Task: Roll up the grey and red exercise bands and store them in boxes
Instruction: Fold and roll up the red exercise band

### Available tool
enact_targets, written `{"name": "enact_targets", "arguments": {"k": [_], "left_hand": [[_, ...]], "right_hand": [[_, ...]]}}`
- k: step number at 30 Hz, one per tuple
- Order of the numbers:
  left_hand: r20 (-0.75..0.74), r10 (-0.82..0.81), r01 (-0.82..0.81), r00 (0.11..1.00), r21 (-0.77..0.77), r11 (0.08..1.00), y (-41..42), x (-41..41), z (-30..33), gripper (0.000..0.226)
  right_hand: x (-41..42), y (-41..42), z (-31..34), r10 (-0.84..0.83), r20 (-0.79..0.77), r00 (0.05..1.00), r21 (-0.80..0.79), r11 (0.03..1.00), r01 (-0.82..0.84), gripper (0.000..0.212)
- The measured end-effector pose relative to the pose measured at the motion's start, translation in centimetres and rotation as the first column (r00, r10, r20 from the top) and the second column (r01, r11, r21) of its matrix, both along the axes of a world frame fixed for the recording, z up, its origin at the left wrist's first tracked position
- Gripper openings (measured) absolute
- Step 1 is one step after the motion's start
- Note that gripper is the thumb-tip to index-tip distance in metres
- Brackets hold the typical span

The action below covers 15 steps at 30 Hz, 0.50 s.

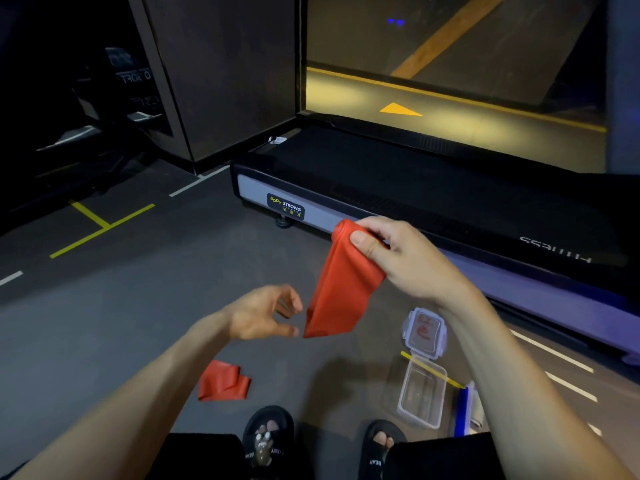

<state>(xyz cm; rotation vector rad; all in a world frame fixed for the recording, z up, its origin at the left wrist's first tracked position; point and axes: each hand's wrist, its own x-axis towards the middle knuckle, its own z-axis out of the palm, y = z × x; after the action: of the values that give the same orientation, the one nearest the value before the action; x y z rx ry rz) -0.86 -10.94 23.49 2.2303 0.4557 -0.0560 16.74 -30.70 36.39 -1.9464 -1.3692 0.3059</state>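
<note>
Landmark is the clear open box (pixel 420 396) on the floor. Nearest the wearer, left of the box: two feet in black slippers (pixel 268 434); the strap print partly reads "BEAR", rest too small. Just right of the box, touching or nearly so, a blue-edged thing (pixel 462 408), cut off by the arm, can't tell what. Well left of the box, a second red band piece (pixel 223 381) lies crumpled flat on the floor, unrolled.

Just beyond the box, its hinged lid (pixel 426 332) lies open with a red label, unreadable.

Above and left of the box, the left hand (pixel 263 315) is half open, fingers curled, gripping nothing, tips just beside the band's hanging lower end. Above the box, the right hand (pixel 398 258) pinches the top of the red band (pixel 341 285), thumb on front, a small roll started at the top; the rest hangs loose.

Risks, as a judgement: the roll sits only in a fingertip pinch, so slick rubber may spring open; the free tail could twist and roll crooked, ending up too fat for the box. No grey band in view.

Far beyond the box, a treadmill (pixel 381 178): badge reads "BODY STRONG", side rail shows upside-down "FITNESS". Mirrored lettering on dark glass far left, illegible.
</note>
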Motion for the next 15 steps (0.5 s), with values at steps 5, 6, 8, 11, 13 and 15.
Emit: {"name": "enact_targets", "arguments": {"k": [5, 6, 8, 11, 13, 15], "left_hand": [[0.033, -0.024, 0.029, 0.999, -0.130, 0.991, -1.9, 0.4, -1.5, 0.033], [0.047, -0.006, 0.012, 0.999, -0.130, 0.991, -2.4, 0.6, -1.8, 0.033], [0.089, 0.066, -0.056, 0.994, -0.106, 0.993, -2.9, 0.9, -2.2, 0.036], [0.126, 0.119, -0.103, 0.985, -0.128, 0.986, -3.1, 0.9, -3.3, 0.034], [0.164, 0.112, -0.085, 0.980, -0.166, 0.982, -3.3, 1.0, -4.2, 0.023], [0.191, 0.121, -0.086, 0.974, -0.185, 0.979, -3.4, 1.2, -4.8, 0.009]], "right_hand": [[-0.2, 0.5, 0.5, -0.002, -0.003, 1.000, 0.019, 1.000, 0.002, 0.024], [-0.3, 0.6, 0.6, -0.003, -0.010, 1.000, 0.020, 1.000, 0.003, 0.024], [-0.5, 0.6, 0.9, -0.005, -0.035, 0.999, 0.029, 1.000, 0.006, 0.024], [-0.5, 0.4, 1.3, -0.006, -0.088, 0.996, 0.057, 0.998, 0.011, 0.023], [-0.5, 0.3, 1.5, 0.006, -0.118, 0.993, 0.076, 0.997, 0.003, 0.023], [-0.6, 0.3, 1.6, 0.018, -0.140, 0.990, 0.092, 0.996, -0.005, 0.026]]}}
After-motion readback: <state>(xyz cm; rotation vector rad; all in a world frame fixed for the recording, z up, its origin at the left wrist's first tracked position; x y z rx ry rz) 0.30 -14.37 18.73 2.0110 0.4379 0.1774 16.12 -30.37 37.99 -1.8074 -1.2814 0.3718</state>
